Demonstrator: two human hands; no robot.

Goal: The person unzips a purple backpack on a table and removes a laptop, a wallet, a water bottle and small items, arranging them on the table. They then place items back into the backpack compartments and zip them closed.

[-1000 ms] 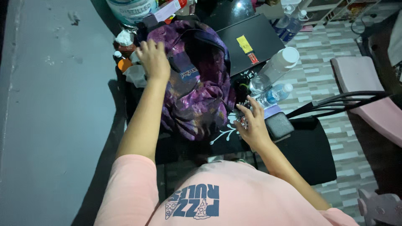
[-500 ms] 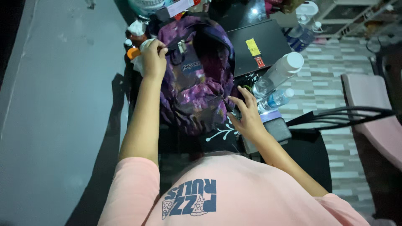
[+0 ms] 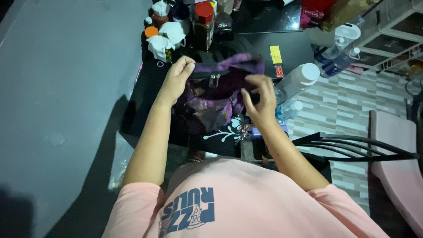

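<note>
Your left hand [image 3: 176, 79] pinches the upper rim of the purple backpack [image 3: 211, 103] near its zipper pull, fingers closed on the fabric. Your right hand [image 3: 260, 99] grips the opposite side of the opening, fingers curled narrow around the cloth. The backpack sits on the dark worktop [image 3: 145, 105] directly in front of you, its mouth held between both hands.

To handle the opening well, keep the two grips level and pull apart evenly — a lopsided tug will likely fold the rim over and hide the inside. Keep the bag's base planted on the worktop so it does not slide toward you.

Room is tight. Just beyond your left hand stand a red-capped jar [image 3: 203, 24], crumpled white tissue [image 3: 165, 39] and a small orange-capped bottle [image 3: 151, 31], all close to the bag's far edge; a push forward could tip them. To your right, a large clear bottle with a white cap [image 3: 297, 79] lies tilted just beside your right hand, with a smaller water bottle [image 3: 288, 110] below it. A dark flat case with a yellow sticker [image 3: 282, 50] sits behind them. The worktop's left edge is near your left forearm, beside the grey wall [image 3: 66, 88] — the freest room is straight back toward your body. A black chair back [image 3: 352, 147] stands at your right elbow.
</note>
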